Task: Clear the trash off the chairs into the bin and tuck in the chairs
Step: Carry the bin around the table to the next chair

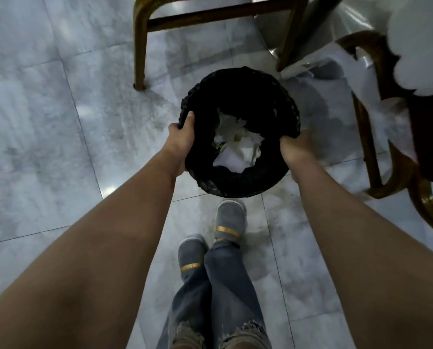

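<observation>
I have the bin (240, 132) (black liner folded over its rim) held above the marble floor (46, 122), left hand (181, 139) and right hand (294, 147) curled tight around opposite edges. Crumpled white paper (235, 144) lies inside; gold-legged chairs (376, 137) stand just beyond.

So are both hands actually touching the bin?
Touching. The head view shows the left hand and the right hand each curled over the bin's black-lined rim, on opposite sides.

Glossy marble floor (46, 109), crinkly black plastic bin liner (238, 177), gold metal chair legs (139, 46).
</observation>
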A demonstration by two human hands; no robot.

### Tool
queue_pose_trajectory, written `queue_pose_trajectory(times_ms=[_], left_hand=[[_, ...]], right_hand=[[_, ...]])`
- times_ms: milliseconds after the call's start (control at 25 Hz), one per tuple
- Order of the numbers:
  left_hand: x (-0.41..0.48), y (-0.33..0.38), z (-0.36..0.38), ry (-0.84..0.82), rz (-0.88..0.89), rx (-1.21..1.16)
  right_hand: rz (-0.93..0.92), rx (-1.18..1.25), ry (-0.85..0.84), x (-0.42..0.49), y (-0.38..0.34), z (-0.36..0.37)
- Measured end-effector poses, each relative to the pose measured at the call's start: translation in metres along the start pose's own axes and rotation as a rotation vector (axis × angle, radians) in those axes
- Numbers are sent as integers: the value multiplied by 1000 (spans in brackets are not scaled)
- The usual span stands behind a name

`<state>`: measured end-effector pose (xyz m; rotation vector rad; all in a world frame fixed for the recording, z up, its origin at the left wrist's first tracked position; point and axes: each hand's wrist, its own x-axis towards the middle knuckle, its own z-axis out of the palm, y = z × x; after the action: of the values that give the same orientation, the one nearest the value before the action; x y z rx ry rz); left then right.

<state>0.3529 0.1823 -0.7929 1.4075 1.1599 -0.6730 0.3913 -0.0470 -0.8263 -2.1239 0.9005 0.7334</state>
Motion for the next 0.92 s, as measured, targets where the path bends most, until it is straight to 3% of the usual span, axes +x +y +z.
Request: queue_pose_trajectory(times_ms=[440, 640, 920], left_hand=[[-212, 23, -37, -40, 98, 211], [-345, 16, -33, -100, 218, 372], [-485, -26, 16, -297, 231, 627]], right_hand=[[52, 202, 29, -212, 20, -132], [89, 347, 49, -329, 79, -211], [235, 587, 137, -453, 187, -302]])
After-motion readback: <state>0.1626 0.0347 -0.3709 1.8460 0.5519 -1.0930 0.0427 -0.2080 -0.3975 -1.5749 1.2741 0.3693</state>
